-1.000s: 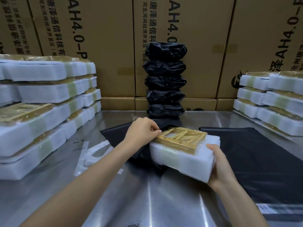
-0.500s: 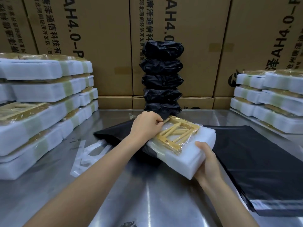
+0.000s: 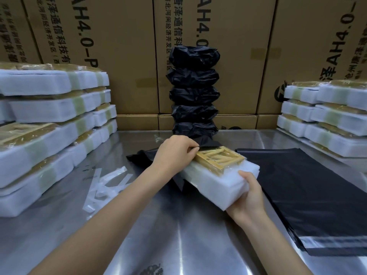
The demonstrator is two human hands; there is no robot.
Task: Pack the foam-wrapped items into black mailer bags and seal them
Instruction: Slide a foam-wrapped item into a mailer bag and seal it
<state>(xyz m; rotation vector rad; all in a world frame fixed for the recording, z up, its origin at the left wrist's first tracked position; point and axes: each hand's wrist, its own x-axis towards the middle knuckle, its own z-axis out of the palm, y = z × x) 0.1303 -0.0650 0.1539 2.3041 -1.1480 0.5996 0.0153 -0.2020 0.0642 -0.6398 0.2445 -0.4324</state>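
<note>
A white foam-wrapped item (image 3: 216,185) with a yellow insert on top lies tilted at the middle of the steel table (image 3: 178,235). My right hand (image 3: 248,197) grips its near end. Its far end sits at the mouth of a black mailer bag (image 3: 143,156). My left hand (image 3: 175,151) pinches the upper edge of that bag above the item. Most of this bag is hidden under the item and my hand.
A pile of flat black mailer bags (image 3: 309,191) lies on the right. Several sealed black packages (image 3: 193,96) stand stacked at the back centre. Foam-wrapped items are stacked at the left (image 3: 45,124) and right (image 3: 325,118). Peeled white strips (image 3: 105,185) lie on the table. Cardboard boxes (image 3: 119,36) form the back wall.
The foam-wrapped item has turned and moved forward, its far end now at the bag's mouth. My left hand has shifted from the item's top to pinching the bag's edge.
</note>
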